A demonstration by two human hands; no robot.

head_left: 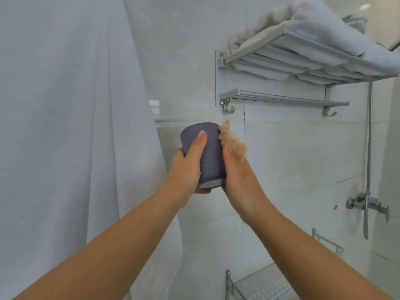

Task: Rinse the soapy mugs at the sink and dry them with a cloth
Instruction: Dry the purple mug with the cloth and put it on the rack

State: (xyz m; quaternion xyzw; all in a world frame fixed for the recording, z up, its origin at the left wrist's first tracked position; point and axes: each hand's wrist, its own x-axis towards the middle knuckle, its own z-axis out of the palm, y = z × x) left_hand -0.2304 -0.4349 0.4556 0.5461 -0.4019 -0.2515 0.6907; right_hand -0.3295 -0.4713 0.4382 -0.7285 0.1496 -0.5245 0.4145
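Currently both hands are raised in front of the tiled wall (281, 161), mid-frame. Left hand (188, 167) grips a grey-purple mug (207, 152) from the left side: thumb lies flat up the near wall, fingers wrap under and behind, one fingertip visible below the base. Mug is tilted, mouth pointing up and away, unglazed base facing the camera. No handle visible from this angle.

Right hand (236, 169) holds a tan fluffy cloth (231, 139) against the mug's right side. Cloth sticks up past the fingers and touches the mug near its rim. Fingers curl around the cloth; the far side of the grip is hidden.

Mug is held in the air, not on any surface. Cannot tell whether it is wet or soapy; the right hand is a bit blurred.

Surroundings:
- Left: large white hanging sheet or towel (65, 126) fills the left part of the view.
- Upper right: wall-mounted metal towel rack (303, 61) with white towels (313, 24) piled on top, a bar with two hooks below it.
- Right: shower hose (369, 148) running down to a chrome mixer valve (368, 205).
- Lower right: a metal wire shelf (259, 286), another (326, 241) above and behind it.
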